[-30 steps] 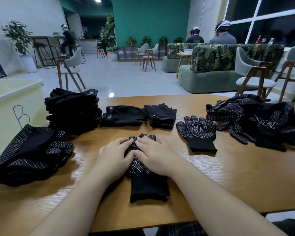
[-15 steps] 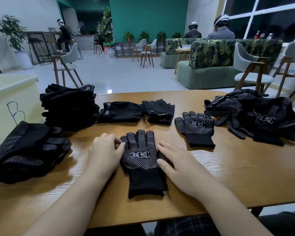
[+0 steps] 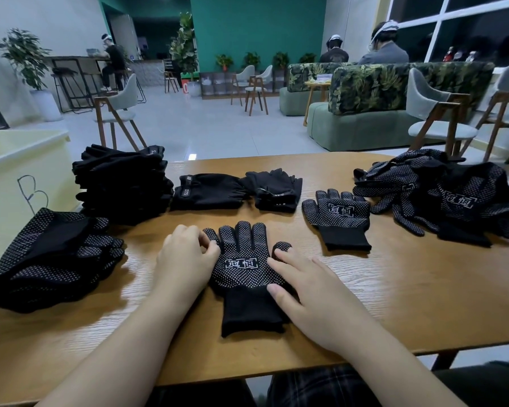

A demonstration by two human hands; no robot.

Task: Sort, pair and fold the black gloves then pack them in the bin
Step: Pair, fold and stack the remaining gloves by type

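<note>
From the head camera, a dotted glove (image 3: 243, 271) lies flat on the wooden table (image 3: 409, 295), long axis running away from the person, fingers pointing far, cuff near. The left hand (image 3: 185, 259) pinches the glove's little-finger side with curled fingertips. The right hand (image 3: 309, 286) lies spread, fingers straight, pressing the glove's thumb side. One single dotted glove (image 3: 340, 218) sits to the right, beside a loose heap (image 3: 447, 201). Two plain folded gloves (image 3: 235, 190) lie behind; two stacks (image 3: 121, 183) stand left, near a cream bin (image 3: 9, 171). Compared with half a second ago, the right hand has slid slightly outward.
</note>
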